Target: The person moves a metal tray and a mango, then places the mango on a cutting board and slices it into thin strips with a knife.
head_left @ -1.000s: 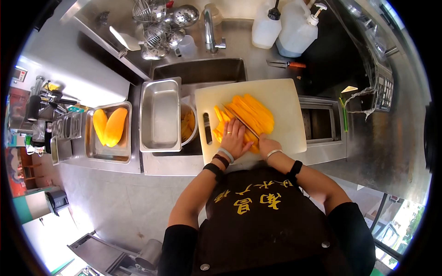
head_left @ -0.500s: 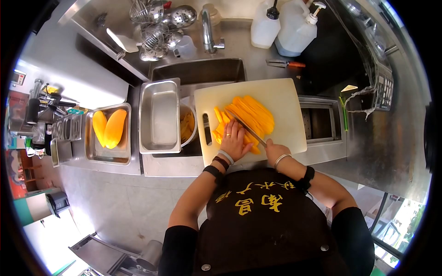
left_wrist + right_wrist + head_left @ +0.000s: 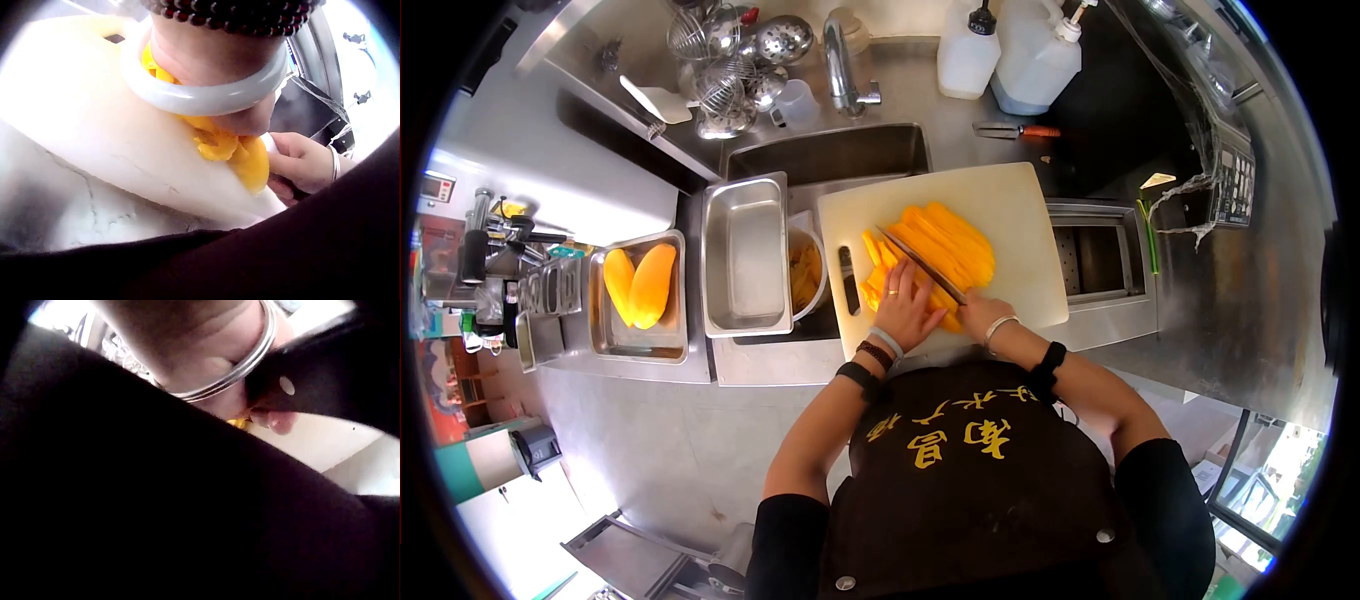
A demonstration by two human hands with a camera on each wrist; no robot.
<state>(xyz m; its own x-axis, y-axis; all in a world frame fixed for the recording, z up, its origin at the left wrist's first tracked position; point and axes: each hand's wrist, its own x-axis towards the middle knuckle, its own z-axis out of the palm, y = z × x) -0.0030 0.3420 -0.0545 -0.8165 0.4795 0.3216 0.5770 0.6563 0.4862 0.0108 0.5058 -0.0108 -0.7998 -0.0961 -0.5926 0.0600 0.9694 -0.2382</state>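
In the head view my left hand [image 3: 907,312] lies with its fingers spread over the near left part of a heap of sliced orange mango [image 3: 955,245]. My right hand [image 3: 987,317] grips the handle of a knife [image 3: 922,263], whose blade runs slantwise across the slices, right by the left fingertips. Under them is a white cutting board [image 3: 1030,240]. Mango pieces [image 3: 250,165] stick out below the left wrist in the left wrist view, and the curled right hand [image 3: 303,162] shows beyond. Dark clothing covers most of the right wrist view.
Left of the board stand a steel pan [image 3: 746,250] and a round container [image 3: 821,290] with orange pieces. Farther left, a tray [image 3: 640,352] holds two peeled mangoes [image 3: 652,285]. A sink [image 3: 830,155], an orange-handled tool [image 3: 1038,131] and jugs [image 3: 970,60] are behind.
The right hand drew the knife back toward the body, then pushed it forward and left again through the mango. The left hand keeps its place on the slices.
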